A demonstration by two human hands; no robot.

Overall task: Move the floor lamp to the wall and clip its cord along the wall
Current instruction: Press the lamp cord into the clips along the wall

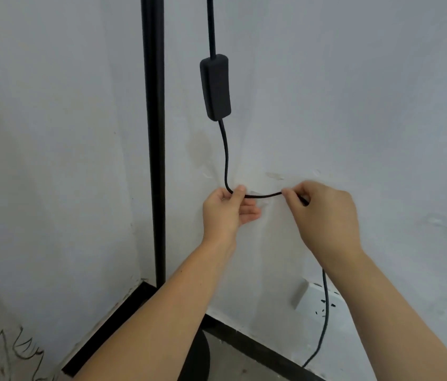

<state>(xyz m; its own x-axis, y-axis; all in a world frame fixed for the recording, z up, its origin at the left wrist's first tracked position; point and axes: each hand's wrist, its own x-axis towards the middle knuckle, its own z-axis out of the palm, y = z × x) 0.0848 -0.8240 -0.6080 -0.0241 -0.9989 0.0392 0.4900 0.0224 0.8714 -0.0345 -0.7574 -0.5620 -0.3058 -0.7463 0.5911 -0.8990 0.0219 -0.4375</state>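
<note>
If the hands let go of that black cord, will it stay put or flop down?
Probably flop: the cord sags between the left hand and right hand, and curves loosely below the switch box. It looks thin and light, so easy to bend, though the box's weight may tug it downward.

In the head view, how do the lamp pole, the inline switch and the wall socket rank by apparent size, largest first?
1. lamp pole, by far the longest.
2 and 3. inline switch and wall socket look alike; the socket is partly hidden by the right arm, so I do not rank them.

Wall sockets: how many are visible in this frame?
1. A white wall socket sits low on the right wall, above the skirting, with the cord hanging across it. The right forearm may hide others.
</note>
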